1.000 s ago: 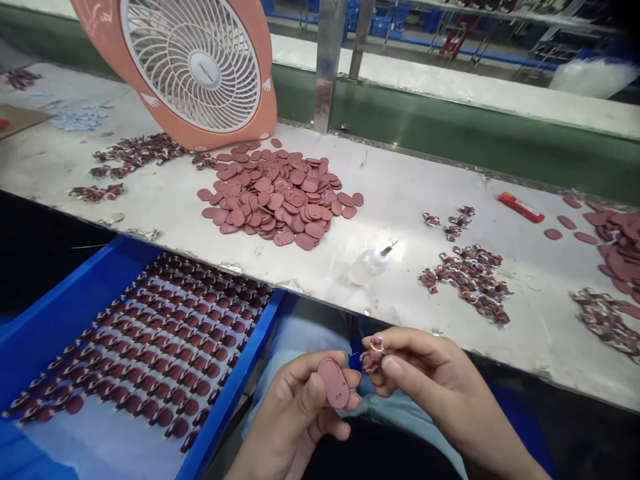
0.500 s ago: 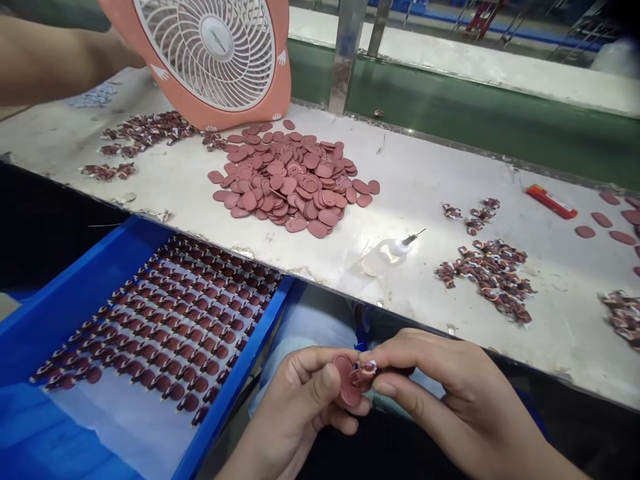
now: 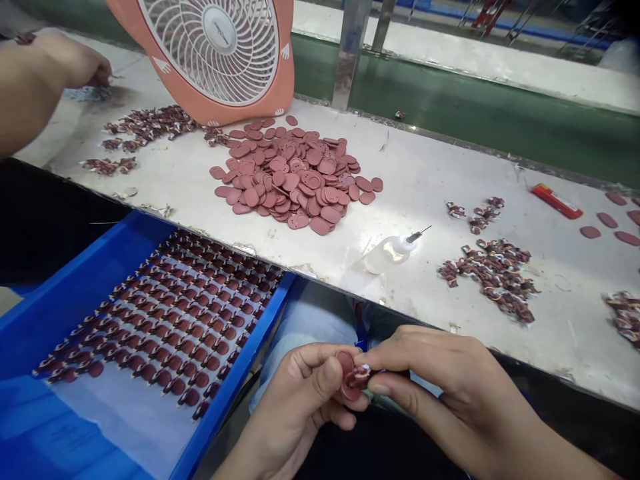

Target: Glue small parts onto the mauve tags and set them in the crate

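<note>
Left hand pinches 1 disc by its edge, apparently to keep its face free; right hand grips 1 small figure against it, off the near edge of the table.

No text can be read, with the small dark mark on the round white hub of an orange plastic fan and the pale patch on a slim red oblong object lying on the white surface too blurred to decipher.
</note>
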Motion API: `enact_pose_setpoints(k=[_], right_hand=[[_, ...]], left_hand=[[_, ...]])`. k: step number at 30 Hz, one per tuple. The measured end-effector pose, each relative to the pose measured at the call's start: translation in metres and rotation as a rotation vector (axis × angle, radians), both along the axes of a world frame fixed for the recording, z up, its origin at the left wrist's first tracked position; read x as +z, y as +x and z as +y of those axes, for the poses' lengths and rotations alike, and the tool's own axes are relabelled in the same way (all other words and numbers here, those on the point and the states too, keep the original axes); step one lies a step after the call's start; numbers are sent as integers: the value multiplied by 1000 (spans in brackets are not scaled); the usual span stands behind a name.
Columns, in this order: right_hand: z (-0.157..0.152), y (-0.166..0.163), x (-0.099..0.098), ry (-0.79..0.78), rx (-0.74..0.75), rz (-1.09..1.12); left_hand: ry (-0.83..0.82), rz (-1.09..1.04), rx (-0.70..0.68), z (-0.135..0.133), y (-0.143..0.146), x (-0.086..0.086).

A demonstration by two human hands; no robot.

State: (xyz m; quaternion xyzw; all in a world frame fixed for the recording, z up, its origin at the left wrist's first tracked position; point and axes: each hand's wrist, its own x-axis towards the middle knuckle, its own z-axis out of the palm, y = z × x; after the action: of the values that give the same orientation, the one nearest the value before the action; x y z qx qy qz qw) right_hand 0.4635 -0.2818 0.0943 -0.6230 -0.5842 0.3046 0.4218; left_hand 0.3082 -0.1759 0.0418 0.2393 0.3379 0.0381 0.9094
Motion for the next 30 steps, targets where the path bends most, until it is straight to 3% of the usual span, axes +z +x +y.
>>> enact_pose_setpoints(k=[13,20,30], right_hand=[[4,1,3,45,56,-143],[5,-1,4,154,41,-230],[4,2,11,174,52,-237]], left_hand=[[-68,-7,19,0,1,-1],[-77,3,82,-4,-1,7],[-77,-50,68,-2,0,14]])
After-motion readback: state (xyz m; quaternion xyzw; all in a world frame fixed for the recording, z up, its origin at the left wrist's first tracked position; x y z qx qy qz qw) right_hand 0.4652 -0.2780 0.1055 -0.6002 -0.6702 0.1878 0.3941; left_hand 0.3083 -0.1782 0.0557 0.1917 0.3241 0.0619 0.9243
